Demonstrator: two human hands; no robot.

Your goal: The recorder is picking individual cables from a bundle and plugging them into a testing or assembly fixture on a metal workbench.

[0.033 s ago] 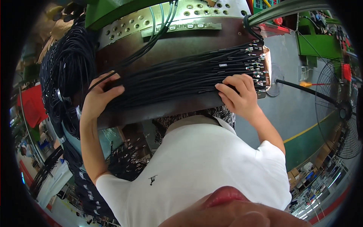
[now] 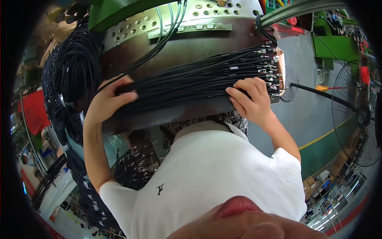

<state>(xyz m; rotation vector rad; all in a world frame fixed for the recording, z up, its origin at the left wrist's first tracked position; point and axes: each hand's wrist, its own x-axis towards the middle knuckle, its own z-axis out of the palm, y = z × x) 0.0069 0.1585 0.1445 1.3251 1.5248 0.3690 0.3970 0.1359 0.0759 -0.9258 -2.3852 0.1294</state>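
A wide bundle of black cables (image 2: 179, 81) lies across a dark brown work surface. Stripped ends with metal-looking connectors (image 2: 270, 71) fan out at its right. At the bundle's left end, my left hand (image 2: 105, 99) curves round the cables, thumb on the near side and fingers on the far side. My right hand (image 2: 252, 95) rests near the connector ends, its bent fingers closed over the near cables. The fingertips of both hands are partly hidden among the cables.
A thick hank of black cables (image 2: 75, 55) hangs at the left edge. Behind the bundle are a metal strip with slots (image 2: 215, 27) and a green machine part (image 2: 115, 14). A large black fan (image 2: 354, 113) stands at the right. More cables (image 2: 135, 165) lie below on the left.
My left hand has slid slightly to the right along the cables. My right hand stays in place.
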